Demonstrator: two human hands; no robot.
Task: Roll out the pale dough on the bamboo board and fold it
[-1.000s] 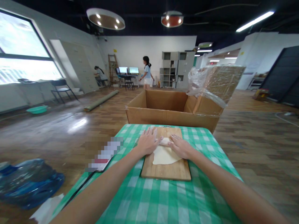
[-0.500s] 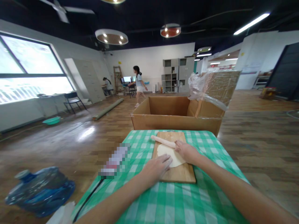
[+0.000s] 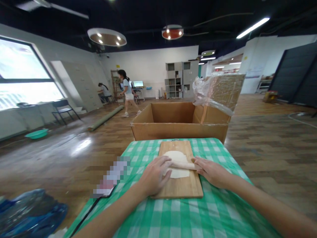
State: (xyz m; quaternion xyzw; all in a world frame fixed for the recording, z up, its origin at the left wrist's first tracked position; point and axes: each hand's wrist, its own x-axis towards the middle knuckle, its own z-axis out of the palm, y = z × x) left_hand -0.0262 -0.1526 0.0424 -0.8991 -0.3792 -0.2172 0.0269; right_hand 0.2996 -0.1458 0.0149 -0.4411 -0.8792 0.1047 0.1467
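A pale wooden rolling pin [image 3: 183,165] lies crosswise over a flat sheet of dough [image 3: 178,173]. The dough rests on a wooden cutting board [image 3: 184,191]. My left hand [image 3: 156,174] has its fingers over the pin's left end, with the thumb held lower, near the dough's left edge. At the other end, my right hand [image 3: 210,170] grips the pin just beyond the board's right edge. The left tip of the pin is hidden under my fingers.
A green checked cloth [image 3: 168,218] covers the table. Left of the board lies a blurred-out phone-like object [image 3: 112,178] with a black cable. Beyond the table stands an open cardboard box [image 3: 178,130]. A blue water bottle [image 3: 32,211] is on the floor; a person [image 3: 127,91] walks behind.
My left hand has gone from the dough to the pin's left end. The pin has swung level and come nearer across the dough. In the background, the walking person has shifted left.
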